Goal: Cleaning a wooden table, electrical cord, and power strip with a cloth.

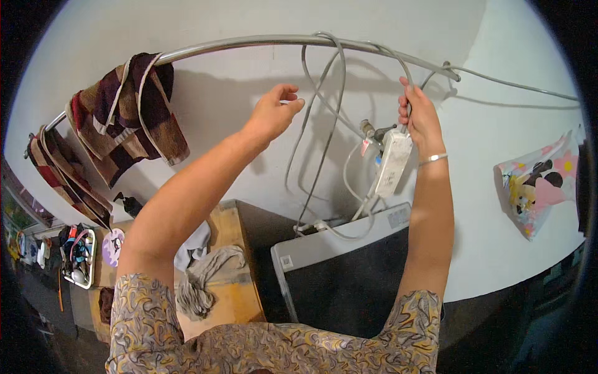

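My right hand (419, 112) grips a grey power cable just above a white power strip (393, 163), which hangs tilted against the wall. That cable (390, 50) loops over a metal towel rail (243, 43) and runs off to the right. My left hand (276, 111) is raised beneath the rail with fingers curled and apart, holding nothing. Just right of it, a loose loop of grey cable (342, 77) dangles from the rail. Behind the power strip a wall tap (367, 128) is partly hidden. Below stands a top-loading washing machine (341, 233) with a dark lid.
Checked towels (126, 112) drape over the rail's left end. A wooden table (233, 280) at the lower left bears crumpled grey cloth (198, 280). Farther left lies a white basket (93, 252) of small items. A cartoon-printed plastic bag (537, 187) hangs on the right wall.
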Available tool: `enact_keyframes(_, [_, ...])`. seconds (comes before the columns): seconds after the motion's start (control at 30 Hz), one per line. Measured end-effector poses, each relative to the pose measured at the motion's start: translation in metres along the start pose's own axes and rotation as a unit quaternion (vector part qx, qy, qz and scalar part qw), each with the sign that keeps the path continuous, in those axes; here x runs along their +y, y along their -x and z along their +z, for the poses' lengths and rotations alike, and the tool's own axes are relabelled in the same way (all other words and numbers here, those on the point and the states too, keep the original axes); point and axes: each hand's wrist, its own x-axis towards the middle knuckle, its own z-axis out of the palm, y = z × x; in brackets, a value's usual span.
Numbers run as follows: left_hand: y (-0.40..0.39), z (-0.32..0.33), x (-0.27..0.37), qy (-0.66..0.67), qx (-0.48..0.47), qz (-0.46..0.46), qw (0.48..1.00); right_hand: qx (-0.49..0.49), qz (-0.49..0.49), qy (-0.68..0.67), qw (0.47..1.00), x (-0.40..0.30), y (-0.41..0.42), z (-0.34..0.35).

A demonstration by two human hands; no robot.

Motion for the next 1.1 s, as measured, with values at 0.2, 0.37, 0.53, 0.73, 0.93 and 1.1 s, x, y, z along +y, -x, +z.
enact_keyframes(0.2, [0.009, 0.001, -0.011, 0.019, -0.113, -0.065, 0.991, 0.017, -0.039, 0.079, 0.996, 0.031, -0.018, -0.011])
enact_keyframes(0.37, [0.034, -0.005, -0.042, -0.02, -0.197, -0.1, 0.975, 0.054, -0.106, 0.247, 0.962, 0.081, -0.009, -0.036])
enact_keyframes(0.53, [0.066, -0.005, -0.082, -0.023, -0.237, -0.147, 0.96, 0.085, -0.08, 0.224, 0.968, 0.127, 0.053, -0.046])
enact_keyframes(0.73, [0.097, 0.029, -0.137, 0.001, -0.232, -0.149, 0.961, 0.104, 0.002, 0.168, 0.98, 0.218, 0.12, 0.027])
enact_keyframes(0.93, [0.143, 0.059, -0.147, 0.099, -0.277, -0.189, 0.937, 0.228, -0.082, 0.204, 0.949, 0.234, 0.094, 0.075])
enact_keyframes(1.1, [0.162, 0.025, -0.16, 0.115, -0.254, -0.269, 0.922, 0.165, -0.05, -0.051, 0.984, 0.23, 0.089, 0.05])
